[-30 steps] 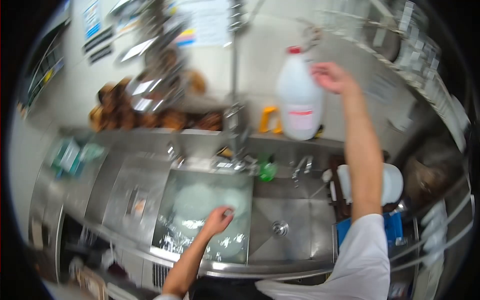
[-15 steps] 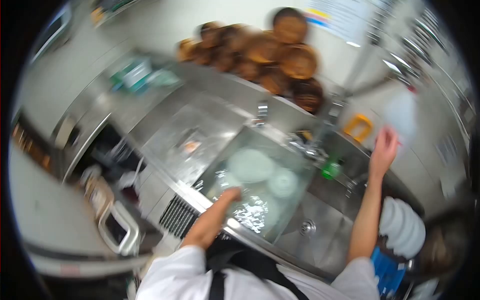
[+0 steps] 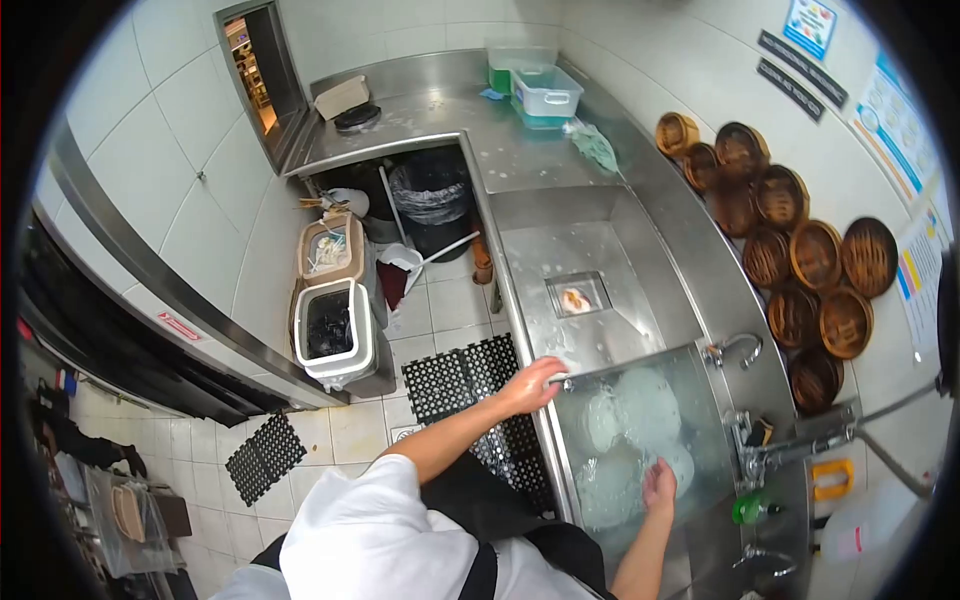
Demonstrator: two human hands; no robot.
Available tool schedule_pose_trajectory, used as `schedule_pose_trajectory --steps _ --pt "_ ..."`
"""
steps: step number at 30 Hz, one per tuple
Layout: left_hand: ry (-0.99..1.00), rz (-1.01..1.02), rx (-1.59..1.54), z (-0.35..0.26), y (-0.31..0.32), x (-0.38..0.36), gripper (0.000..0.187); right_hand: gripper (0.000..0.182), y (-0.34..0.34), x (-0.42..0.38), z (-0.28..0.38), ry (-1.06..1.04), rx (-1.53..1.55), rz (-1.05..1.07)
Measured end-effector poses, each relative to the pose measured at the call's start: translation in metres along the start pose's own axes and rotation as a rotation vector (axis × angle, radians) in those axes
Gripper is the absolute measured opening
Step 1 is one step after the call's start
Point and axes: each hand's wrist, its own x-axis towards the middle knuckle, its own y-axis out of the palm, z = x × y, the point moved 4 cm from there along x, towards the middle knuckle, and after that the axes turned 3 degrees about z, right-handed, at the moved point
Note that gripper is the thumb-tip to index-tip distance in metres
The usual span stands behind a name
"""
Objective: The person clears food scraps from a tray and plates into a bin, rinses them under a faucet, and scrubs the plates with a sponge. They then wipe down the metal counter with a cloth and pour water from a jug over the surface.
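A sink full of water (image 3: pixel 708 400) holds several pale round plates (image 3: pixel 648 405) under the surface. My left hand (image 3: pixel 533 387) is at the sink's near left corner, fingers curled together; a small shiny metal piece shows at its fingertips, too small to name. Over the water, at the plates' near right side, my right hand (image 3: pixel 658 487) has its fingers apart and nothing visible in them. Left of the water lies a dry basin (image 3: pixel 540 245) with food scraps (image 3: pixel 575 299) in its drain.
Wooden steamer baskets (image 3: pixel 815 252) hang on the right wall. A faucet (image 3: pixel 740 348), green bottle (image 3: pixel 752 508) and yellow handle (image 3: pixel 832 480) line the sink's back. Bins (image 3: pixel 335 330) and black mats (image 3: pixel 265 458) are on the floor at left. Plastic tubs (image 3: pixel 545 92) stand on the far counter.
The view has swung left. My right hand has moved from beside the large bottle at the right to the water. My left hand has gone from over the water to the sink's corner.
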Motion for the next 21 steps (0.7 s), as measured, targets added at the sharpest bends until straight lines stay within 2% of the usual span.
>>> schedule_pose_trajectory --steps 1,3,4,5,7,8,10,11,13,17,18,20,21 --pt "-0.01 -0.125 -0.014 0.013 -0.024 -0.016 0.035 0.034 0.022 -0.003 0.017 -0.004 -0.005 0.006" --pt "-0.153 -0.264 0.013 0.037 -0.069 -0.049 0.032 0.036 0.087 -0.022 0.043 -0.004 0.014 0.391" --pt "-0.25 -0.291 0.03 0.067 -0.083 -0.069 0.029 0.036 0.108 -0.02 0.042 -0.003 0.011 0.397" --pt "-0.514 -0.242 -0.098 0.094 -0.096 -0.089 0.029 0.035 0.119 -0.008 0.042 -0.164 -0.173 0.322" --pt "-0.659 -0.384 -0.086 0.159 -0.108 -0.139 0.028 0.037 0.137 0.015 0.03 -0.404 -0.428 0.182" --pt "-0.727 -0.396 -0.185 0.175 -0.12 -0.153 0.028 0.037 0.144 0.022 0.02 -0.406 -0.428 0.192" --pt "-0.89 -0.399 -0.237 0.196 -0.148 -0.172 0.027 0.048 0.157 0.032 0.001 -0.251 -0.56 0.029" --pt "-0.901 -0.404 -0.232 0.211 -0.164 -0.175 0.027 0.048 0.179 0.028 -0.002 -0.243 -0.567 0.038" --pt "-0.882 -0.44 -0.237 0.236 -0.188 -0.182 0.028 0.064 0.205 0.012 -0.005 -0.029 -0.269 0.082" --pt "-0.93 -0.426 -0.245 0.292 -0.245 -0.154 0.033 0.077 0.294 -0.019 0.019 -0.132 -0.064 -0.058" --pt "-0.933 -0.424 -0.245 0.313 -0.252 -0.146 0.033 0.077 0.31 -0.002 0.02 -0.129 -0.066 -0.059" --pt "-0.885 -0.487 -0.241 0.353 -0.268 -0.126 0.033 0.078 0.348 0.015 0.053 -0.594 -1.006 -0.583" --pt "-0.904 -0.486 -0.235 0.37 -0.276 -0.117 0.034 0.078 0.374 0.013 0.064 -0.59 -1.01 -0.579"
